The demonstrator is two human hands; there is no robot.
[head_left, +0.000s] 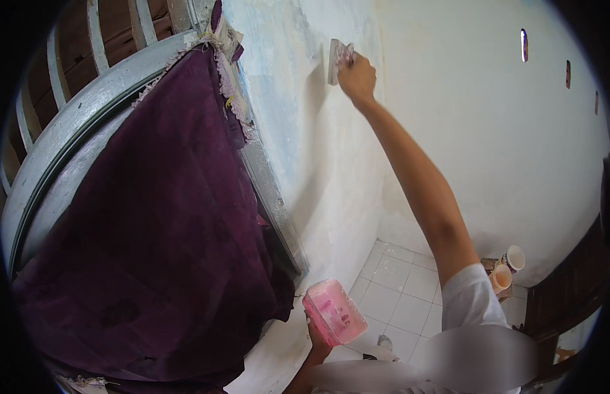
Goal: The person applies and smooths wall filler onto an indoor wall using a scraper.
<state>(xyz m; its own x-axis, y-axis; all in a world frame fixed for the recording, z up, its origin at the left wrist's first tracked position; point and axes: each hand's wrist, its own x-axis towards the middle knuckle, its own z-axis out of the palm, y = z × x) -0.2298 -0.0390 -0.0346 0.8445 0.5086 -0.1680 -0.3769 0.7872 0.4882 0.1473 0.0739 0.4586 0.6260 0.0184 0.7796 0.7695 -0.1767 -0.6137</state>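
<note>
My right hand (357, 79) is raised high, its fingers closed on a flat scraper (334, 62) with a smeared handle, at the patchy pale-blue and white wall (278, 98). My arm casts a shadow down that wall. Low in the view, my left hand (316, 331) grips a pink rectangular plastic container (336, 312) from its left side, its inside streaked with residue. A dark purple cloth (147, 217) with a frayed edge hangs over the frame of a window or door just left of the wall.
A grey curved frame with bars (101, 72) is at the upper left. A plain white wall (482, 118) meets the patchy wall at a corner. Below are a white tiled floor (408, 289), two buckets (514, 256) and a dark wooden door or furniture piece (561, 276) at the right.
</note>
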